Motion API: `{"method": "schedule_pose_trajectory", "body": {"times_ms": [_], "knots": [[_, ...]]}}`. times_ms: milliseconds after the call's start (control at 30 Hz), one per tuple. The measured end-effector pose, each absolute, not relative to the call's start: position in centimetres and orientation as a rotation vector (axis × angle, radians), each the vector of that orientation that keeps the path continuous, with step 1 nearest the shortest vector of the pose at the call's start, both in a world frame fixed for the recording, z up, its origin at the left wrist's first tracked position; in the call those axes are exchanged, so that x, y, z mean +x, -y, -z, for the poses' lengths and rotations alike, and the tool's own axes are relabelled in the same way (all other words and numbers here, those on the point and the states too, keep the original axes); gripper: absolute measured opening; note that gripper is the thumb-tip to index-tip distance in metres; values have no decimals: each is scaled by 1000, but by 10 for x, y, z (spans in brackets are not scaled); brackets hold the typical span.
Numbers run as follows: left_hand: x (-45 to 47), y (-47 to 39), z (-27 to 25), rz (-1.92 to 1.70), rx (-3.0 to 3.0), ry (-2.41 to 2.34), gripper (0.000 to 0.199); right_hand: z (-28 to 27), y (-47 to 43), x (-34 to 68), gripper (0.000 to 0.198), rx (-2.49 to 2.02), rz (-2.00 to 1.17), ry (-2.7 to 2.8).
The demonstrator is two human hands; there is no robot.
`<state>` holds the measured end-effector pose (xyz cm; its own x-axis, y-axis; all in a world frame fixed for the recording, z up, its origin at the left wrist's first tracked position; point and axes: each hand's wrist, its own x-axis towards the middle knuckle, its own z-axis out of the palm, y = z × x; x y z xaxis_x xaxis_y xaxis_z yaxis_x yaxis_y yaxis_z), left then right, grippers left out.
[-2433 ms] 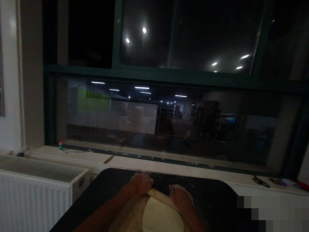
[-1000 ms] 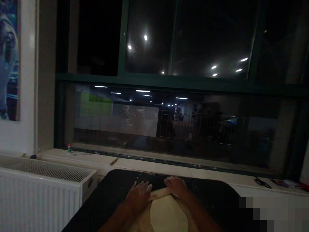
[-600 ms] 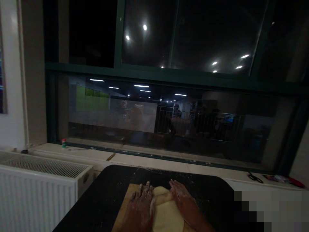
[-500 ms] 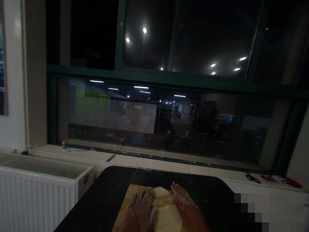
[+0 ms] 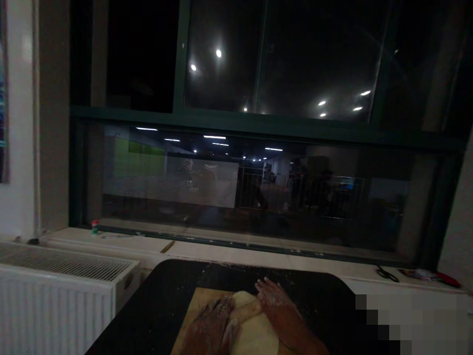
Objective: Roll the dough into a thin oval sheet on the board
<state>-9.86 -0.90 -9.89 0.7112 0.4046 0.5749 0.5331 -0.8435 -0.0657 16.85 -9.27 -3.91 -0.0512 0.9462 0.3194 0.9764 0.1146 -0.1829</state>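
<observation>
A wooden rolling pin [image 5: 248,311] lies across a flattened sheet of pale dough [image 5: 256,339], slanting so that its right end is farther from me. Over its left end rests my left hand [image 5: 212,324], floury, with its fingers stretched forward. My right hand [image 5: 279,306] lies flat on the other end, its floury fingers extended past the pin. Both palms hide the pin's ends. Beneath the dough is a wooden board [image 5: 201,295], partly covered by my left hand.
The board lies on a black table [image 5: 144,305] dusted with flour. Beyond it runs a white windowsill [image 5: 229,251] with scissors [image 5: 387,273] on the right and a small red-and-green container [image 5: 95,227] on the left. A white radiator [image 5: 59,296] stands left of the table.
The rolling pin is more slanted, and my right hand has shifted slightly left and forward over its end. My left hand stays near its place. The whole view has tilted a little.
</observation>
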Motion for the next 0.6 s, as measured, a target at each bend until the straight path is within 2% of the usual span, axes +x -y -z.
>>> {"method": "schedule_pose_trajectory", "body": {"times_ms": [167, 300, 467, 600], "knots": [[-99, -11, 75, 703, -2567, 875, 54, 14, 24, 147, 56, -2008, 158, 1883], [-95, -16, 72, 541, -2631, 1058, 60, 19, 2, 149, 53, -1988, 175, 1897], [-83, 8, 70, 628, -2701, 1103, 49, 34, 17, 163, 47, -1972, 151, 1971], [-73, 25, 90, 758, -2672, 1100, 51, 42, 55, 174, 49, -1902, 118, 2008]]}}
